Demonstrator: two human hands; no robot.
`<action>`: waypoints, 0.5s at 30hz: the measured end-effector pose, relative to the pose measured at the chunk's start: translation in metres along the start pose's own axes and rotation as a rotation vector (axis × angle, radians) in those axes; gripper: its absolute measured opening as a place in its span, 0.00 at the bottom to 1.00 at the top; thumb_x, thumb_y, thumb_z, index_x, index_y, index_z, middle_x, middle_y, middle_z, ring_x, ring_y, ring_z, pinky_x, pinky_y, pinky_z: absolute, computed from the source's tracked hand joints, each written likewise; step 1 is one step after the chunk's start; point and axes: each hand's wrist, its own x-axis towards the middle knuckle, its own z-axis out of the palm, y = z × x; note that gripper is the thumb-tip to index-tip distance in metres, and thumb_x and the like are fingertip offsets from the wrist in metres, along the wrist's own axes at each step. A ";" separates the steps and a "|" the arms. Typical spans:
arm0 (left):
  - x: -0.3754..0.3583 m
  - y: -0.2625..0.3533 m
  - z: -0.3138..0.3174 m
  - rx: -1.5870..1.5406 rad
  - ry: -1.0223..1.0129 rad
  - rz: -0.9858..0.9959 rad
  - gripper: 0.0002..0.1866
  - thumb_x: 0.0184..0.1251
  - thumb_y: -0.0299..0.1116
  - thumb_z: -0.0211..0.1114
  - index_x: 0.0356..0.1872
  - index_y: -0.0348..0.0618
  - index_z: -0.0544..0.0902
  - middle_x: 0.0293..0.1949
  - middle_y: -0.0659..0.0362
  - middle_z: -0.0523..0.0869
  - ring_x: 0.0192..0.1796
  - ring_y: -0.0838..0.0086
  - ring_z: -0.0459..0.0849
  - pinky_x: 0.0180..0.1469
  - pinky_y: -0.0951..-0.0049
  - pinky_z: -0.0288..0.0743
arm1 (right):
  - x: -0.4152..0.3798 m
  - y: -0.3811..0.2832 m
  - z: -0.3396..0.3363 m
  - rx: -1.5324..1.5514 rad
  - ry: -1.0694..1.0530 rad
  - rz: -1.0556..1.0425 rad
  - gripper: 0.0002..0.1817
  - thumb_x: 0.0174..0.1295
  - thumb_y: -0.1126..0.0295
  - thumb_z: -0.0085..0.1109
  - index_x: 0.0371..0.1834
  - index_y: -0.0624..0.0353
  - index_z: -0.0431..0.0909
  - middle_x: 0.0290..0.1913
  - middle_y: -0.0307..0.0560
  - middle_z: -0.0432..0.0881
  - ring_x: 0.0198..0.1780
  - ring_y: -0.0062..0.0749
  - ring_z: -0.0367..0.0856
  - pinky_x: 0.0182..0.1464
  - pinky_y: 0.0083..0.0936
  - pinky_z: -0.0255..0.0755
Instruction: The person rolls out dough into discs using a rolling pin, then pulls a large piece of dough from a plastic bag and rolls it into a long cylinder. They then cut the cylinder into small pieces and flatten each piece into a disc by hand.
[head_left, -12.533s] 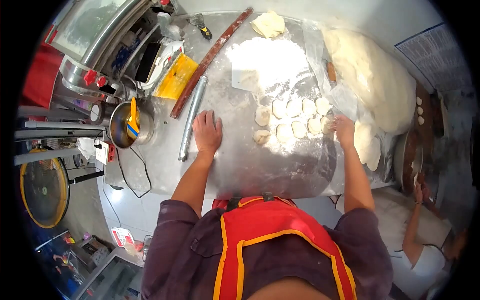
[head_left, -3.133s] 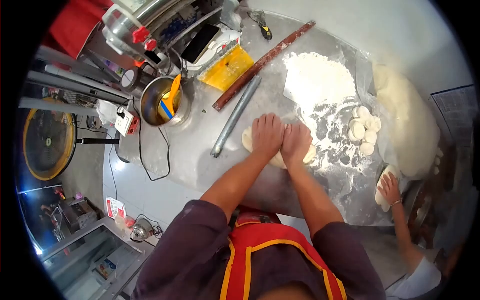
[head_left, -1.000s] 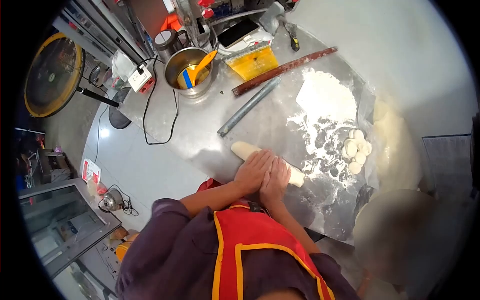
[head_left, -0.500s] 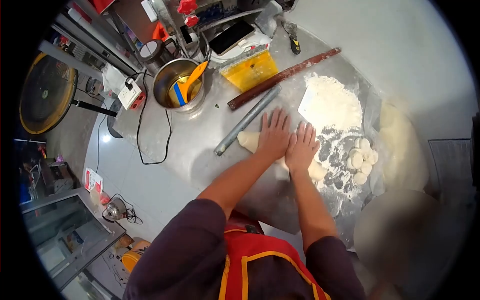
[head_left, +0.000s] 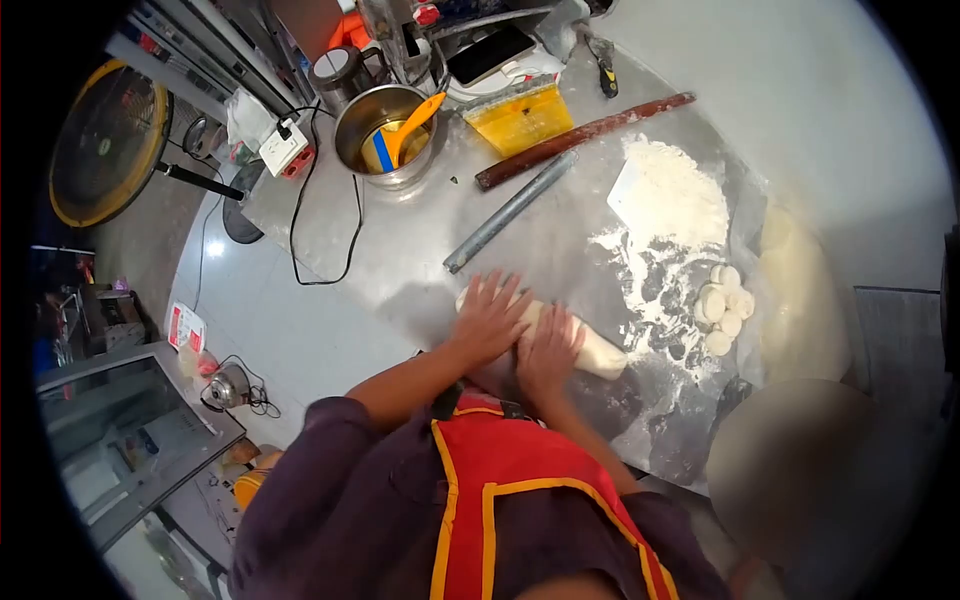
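Observation:
A thick roll of pale dough [head_left: 598,354] lies on the metal tabletop [head_left: 395,255] near its front edge. My left hand [head_left: 490,322] rests flat on the roll's left part, fingers spread. Beside it, my right hand [head_left: 547,347] lies on the middle of the roll with its fingers stretched out. The roll's right end sticks out past my right hand. Beyond the hands are a grey rod [head_left: 510,212] and a dark red rolling pin [head_left: 585,140]. Loose flour [head_left: 675,195] is heaped to the right, with several small dough pieces [head_left: 722,308] near it.
A steel pot [head_left: 400,178] holds an orange-handled brush. Behind the rods stand a yellow scraper [head_left: 520,115] and a phone [head_left: 491,55]. A black cable [head_left: 293,235] loops on the left. Large pale dough [head_left: 800,290] lies at the right under a clear sheet.
Both hands and the dough roll have moved toward my body and a little left, away from the grey rod. The camera view has shifted slightly.

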 end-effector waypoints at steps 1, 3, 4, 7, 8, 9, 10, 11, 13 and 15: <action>0.013 -0.001 0.001 0.004 -0.070 -0.038 0.25 0.69 0.46 0.56 0.64 0.49 0.77 0.68 0.49 0.72 0.74 0.54 0.63 0.73 0.45 0.52 | 0.011 0.002 0.002 -0.026 0.001 0.007 0.33 0.67 0.56 0.51 0.71 0.65 0.63 0.71 0.60 0.65 0.72 0.55 0.61 0.73 0.61 0.45; 0.041 -0.006 0.011 0.003 -0.109 -0.094 0.24 0.69 0.46 0.55 0.63 0.50 0.77 0.69 0.49 0.72 0.74 0.54 0.63 0.73 0.46 0.53 | 0.044 0.011 -0.005 0.065 -0.048 0.052 0.33 0.67 0.58 0.50 0.72 0.65 0.61 0.72 0.61 0.64 0.74 0.53 0.60 0.72 0.61 0.45; 0.053 -0.010 0.016 0.000 -0.088 -0.107 0.24 0.70 0.46 0.55 0.63 0.49 0.77 0.68 0.49 0.72 0.74 0.54 0.63 0.73 0.47 0.53 | 0.056 0.018 -0.003 0.051 -0.038 0.042 0.33 0.68 0.58 0.49 0.72 0.65 0.61 0.72 0.60 0.64 0.74 0.52 0.59 0.72 0.61 0.45; 0.087 -0.022 0.033 -0.047 0.001 -0.142 0.23 0.71 0.45 0.54 0.62 0.46 0.77 0.69 0.49 0.71 0.73 0.54 0.63 0.73 0.52 0.56 | 0.094 0.033 0.002 -0.013 -0.065 0.079 0.34 0.67 0.54 0.49 0.73 0.62 0.62 0.73 0.59 0.63 0.76 0.51 0.57 0.73 0.61 0.44; 0.100 -0.024 0.038 -0.073 0.023 -0.160 0.23 0.71 0.45 0.54 0.62 0.46 0.77 0.69 0.49 0.70 0.74 0.55 0.63 0.73 0.53 0.56 | 0.106 0.038 0.003 -0.042 -0.079 0.100 0.35 0.67 0.52 0.50 0.73 0.62 0.62 0.74 0.59 0.62 0.76 0.50 0.56 0.74 0.61 0.43; 0.112 -0.026 0.042 -0.100 0.050 -0.176 0.23 0.71 0.45 0.54 0.62 0.45 0.77 0.70 0.49 0.70 0.74 0.55 0.63 0.73 0.53 0.56 | 0.116 0.043 0.007 -0.048 -0.060 0.136 0.35 0.67 0.51 0.49 0.73 0.61 0.61 0.74 0.58 0.61 0.77 0.51 0.54 0.74 0.61 0.42; 0.124 -0.030 0.044 -0.083 0.062 -0.164 0.23 0.71 0.44 0.53 0.61 0.45 0.77 0.70 0.49 0.70 0.74 0.56 0.63 0.72 0.54 0.58 | 0.126 0.047 0.010 -0.055 -0.036 0.168 0.36 0.68 0.50 0.48 0.74 0.60 0.60 0.75 0.58 0.60 0.78 0.51 0.53 0.74 0.60 0.42; 0.134 -0.033 0.043 -0.063 0.077 -0.153 0.22 0.72 0.44 0.53 0.60 0.44 0.78 0.70 0.50 0.70 0.74 0.56 0.63 0.71 0.55 0.60 | 0.134 0.051 0.013 -0.059 -0.010 0.197 0.36 0.69 0.49 0.47 0.75 0.60 0.60 0.76 0.57 0.59 0.78 0.51 0.51 0.75 0.60 0.41; 0.133 -0.033 0.037 -0.013 0.079 -0.077 0.22 0.72 0.44 0.53 0.58 0.42 0.79 0.68 0.50 0.72 0.72 0.57 0.66 0.69 0.56 0.63 | 0.136 0.052 0.013 -0.056 -0.048 0.256 0.36 0.70 0.47 0.43 0.76 0.56 0.59 0.77 0.55 0.57 0.79 0.52 0.49 0.74 0.63 0.40; 0.122 -0.035 0.040 0.045 0.055 0.046 0.22 0.71 0.44 0.53 0.57 0.40 0.79 0.65 0.48 0.75 0.68 0.57 0.71 0.67 0.58 0.66 | 0.123 0.046 0.004 -0.060 -0.101 0.267 0.35 0.70 0.47 0.43 0.76 0.55 0.59 0.77 0.54 0.57 0.79 0.52 0.49 0.74 0.65 0.40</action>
